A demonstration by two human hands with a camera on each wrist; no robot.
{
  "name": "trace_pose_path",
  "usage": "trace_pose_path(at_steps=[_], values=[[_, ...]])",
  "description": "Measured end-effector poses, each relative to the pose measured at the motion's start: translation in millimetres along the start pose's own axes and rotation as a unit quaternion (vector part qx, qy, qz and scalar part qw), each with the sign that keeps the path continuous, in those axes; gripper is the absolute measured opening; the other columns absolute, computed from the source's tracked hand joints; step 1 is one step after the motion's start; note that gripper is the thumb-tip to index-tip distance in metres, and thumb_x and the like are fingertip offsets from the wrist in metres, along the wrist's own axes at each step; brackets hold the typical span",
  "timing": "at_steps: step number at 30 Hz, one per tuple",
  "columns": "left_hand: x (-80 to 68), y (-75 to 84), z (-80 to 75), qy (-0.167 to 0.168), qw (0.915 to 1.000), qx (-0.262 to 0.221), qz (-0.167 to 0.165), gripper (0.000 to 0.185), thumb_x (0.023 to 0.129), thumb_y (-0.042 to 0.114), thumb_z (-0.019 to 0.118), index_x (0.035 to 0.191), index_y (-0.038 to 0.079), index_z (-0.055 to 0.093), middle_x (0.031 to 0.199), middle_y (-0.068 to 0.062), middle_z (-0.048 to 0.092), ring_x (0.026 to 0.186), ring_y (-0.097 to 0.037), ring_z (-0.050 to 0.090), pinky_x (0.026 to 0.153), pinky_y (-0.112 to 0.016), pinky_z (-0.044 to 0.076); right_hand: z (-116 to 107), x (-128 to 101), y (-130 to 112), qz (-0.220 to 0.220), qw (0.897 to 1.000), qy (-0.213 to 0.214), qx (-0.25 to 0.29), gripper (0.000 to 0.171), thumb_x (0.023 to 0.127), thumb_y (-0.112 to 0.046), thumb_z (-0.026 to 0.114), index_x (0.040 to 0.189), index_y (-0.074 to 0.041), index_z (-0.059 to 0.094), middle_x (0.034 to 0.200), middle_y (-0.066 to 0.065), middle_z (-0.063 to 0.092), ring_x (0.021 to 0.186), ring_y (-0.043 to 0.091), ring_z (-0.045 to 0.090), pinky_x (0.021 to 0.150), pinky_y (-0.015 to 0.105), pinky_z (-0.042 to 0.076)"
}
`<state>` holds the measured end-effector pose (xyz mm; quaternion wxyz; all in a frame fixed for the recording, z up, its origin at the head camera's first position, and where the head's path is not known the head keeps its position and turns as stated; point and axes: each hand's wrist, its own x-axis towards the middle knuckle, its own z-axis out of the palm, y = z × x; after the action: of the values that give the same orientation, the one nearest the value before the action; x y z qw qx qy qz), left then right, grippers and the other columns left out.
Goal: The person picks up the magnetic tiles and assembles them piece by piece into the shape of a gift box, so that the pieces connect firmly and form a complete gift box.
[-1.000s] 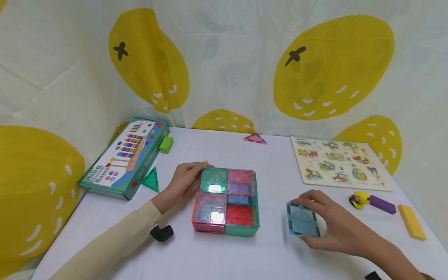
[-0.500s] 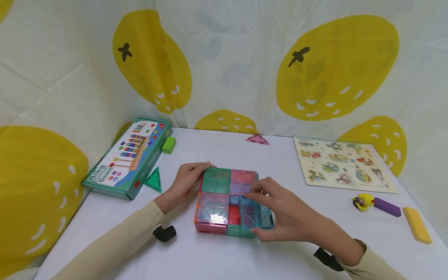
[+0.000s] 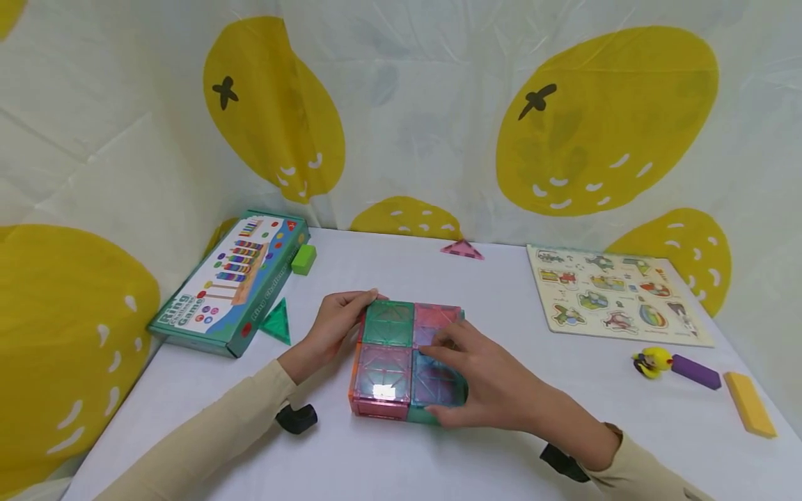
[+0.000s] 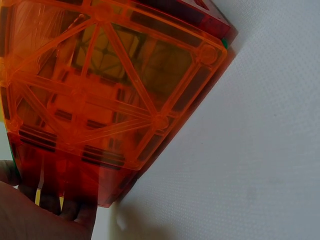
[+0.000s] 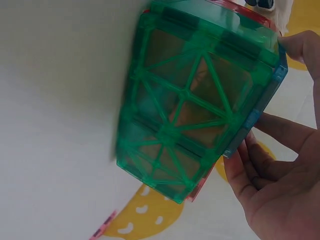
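Observation:
A low box of see-through magnetic tiles (image 3: 383,348) stands on the white table (image 3: 476,459), two cells by two. My left hand (image 3: 335,321) grips its far left corner beside the green top tile (image 3: 388,321). With thumb and fingers on opposite edges, my right hand (image 3: 489,383) pinches a blue square tile (image 3: 435,384) that lies flat over the near right cell. The left wrist view shows the orange side wall (image 4: 100,90) with my left hand (image 4: 30,215) below it. In the right wrist view the green side wall (image 5: 190,110) fills the middle, the blue tile (image 5: 260,107) edging it beside my right hand (image 5: 280,190).
A ring game box (image 3: 232,278), a green block (image 3: 303,259) and a green triangle tile (image 3: 276,322) lie at the left. A pink triangle tile (image 3: 461,249) sits at the back. A puzzle board (image 3: 614,296), a yellow toy (image 3: 651,362), and purple (image 3: 695,372) and yellow blocks (image 3: 748,403) lie right.
My right hand carried the blue tile from the table at the right onto the box and laid it flat over the near right cell. The left hand stayed put.

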<state>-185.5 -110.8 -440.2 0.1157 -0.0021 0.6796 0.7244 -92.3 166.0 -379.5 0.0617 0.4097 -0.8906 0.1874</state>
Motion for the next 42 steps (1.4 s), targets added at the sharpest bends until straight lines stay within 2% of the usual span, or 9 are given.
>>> trace_pose_path(at_steps=[5,16,20,24,27,31,35,37,42], values=[[0.1,0.3,1.0,0.0,1.0,-0.002,0.0,0.032,0.105,0.032,0.069,0.116,0.005,0.082,0.119,-0.008,0.076,0.124,-0.019,0.065,0.105,-0.037,0.052,0,1,0,0.009,1.0,-0.007,-0.003,0.069,0.08,-0.055,0.086,0.133,-0.012,0.074,0.123,-0.006,0.055,0.11,0.01,0.048,0.087,0.031,0.056],[-0.1,-0.8,0.8,0.002,1.0,-0.006,-0.001,0.033,0.106,0.032,0.068,0.118,0.004,0.081,0.12,-0.008,0.076,0.125,-0.019,0.065,0.106,-0.037,0.052,3,-7,8,0.001,1.0,0.026,-0.001,0.068,0.088,-0.063,0.079,0.137,-0.017,0.073,0.135,-0.004,0.057,0.121,0.016,0.049,0.097,0.043,0.053],[-0.1,-1.8,0.6,0.005,1.0,-0.003,-0.002,0.033,0.106,0.032,0.068,0.118,0.004,0.081,0.12,-0.007,0.076,0.124,-0.019,0.065,0.105,-0.037,0.052,2,-9,13,0.005,0.999,0.043,0.019,0.06,0.091,-0.057,0.08,0.136,-0.018,0.073,0.137,-0.006,0.058,0.123,0.017,0.051,0.097,0.044,0.055],[0.0,-1.8,0.5,0.003,1.0,-0.001,-0.002,0.034,0.106,0.033,0.068,0.118,0.005,0.081,0.12,-0.007,0.076,0.124,-0.019,0.065,0.105,-0.037,0.052,-1,-5,25,0.043,0.994,0.081,0.051,0.046,0.093,-0.039,0.082,0.132,-0.015,0.074,0.134,-0.005,0.061,0.125,0.015,0.053,0.099,0.043,0.055],[0.2,-2.6,0.4,0.001,1.0,0.0,-0.003,0.035,0.106,0.035,0.068,0.118,0.005,0.081,0.12,-0.007,0.076,0.124,-0.019,0.065,0.106,-0.038,0.052,-2,4,46,0.078,0.987,0.125,0.065,0.036,0.094,-0.025,0.083,0.126,-0.011,0.077,0.128,0.0,0.066,0.122,0.019,0.058,0.098,0.047,0.056],[0.0,-3.8,-0.8,0.006,1.0,0.003,-0.007,0.035,0.105,0.036,0.069,0.118,0.006,0.082,0.12,-0.007,0.076,0.125,-0.018,0.065,0.107,-0.039,0.051,-1,22,95,0.115,0.979,0.158,0.053,0.024,0.095,-0.015,0.08,0.117,-0.005,0.079,0.116,0.009,0.073,0.109,0.03,0.066,0.09,0.053,0.057],[0.7,-4.4,-0.5,0.007,0.9999,0.007,-0.005,0.035,0.105,0.036,0.069,0.118,0.006,0.082,0.121,-0.006,0.076,0.127,-0.019,0.063,0.108,-0.041,0.05,-2,39,145,0.16,0.975,0.149,0.028,0.025,0.097,-0.011,0.075,0.116,0.005,0.077,0.111,0.019,0.074,0.1,0.039,0.07,0.083,0.055,0.058],[1.0,-4.2,-0.1,0.007,0.9999,0.01,-0.003,0.035,0.105,0.037,0.069,0.118,0.006,0.082,0.121,-0.006,0.076,0.128,-0.018,0.063,0.109,-0.041,0.05,-3,46,165,0.189,0.972,0.136,0.016,0.028,0.098,-0.012,0.073,0.118,0.008,0.075,0.112,0.023,0.074,0.101,0.042,0.07,0.085,0.055,0.057],[0.0,-2.1,0.9,0.008,0.9999,0.013,-0.001,0.033,0.105,0.035,0.068,0.116,0.007,0.082,0.12,-0.005,0.076,0.128,-0.017,0.062,0.11,-0.042,0.049,-2,59,199,0.274,0.956,0.107,0.001,0.036,0.101,-0.017,0.067,0.125,0.009,0.072,0.118,0.025,0.072,0.105,0.043,0.068,0.088,0.057,0.056]])
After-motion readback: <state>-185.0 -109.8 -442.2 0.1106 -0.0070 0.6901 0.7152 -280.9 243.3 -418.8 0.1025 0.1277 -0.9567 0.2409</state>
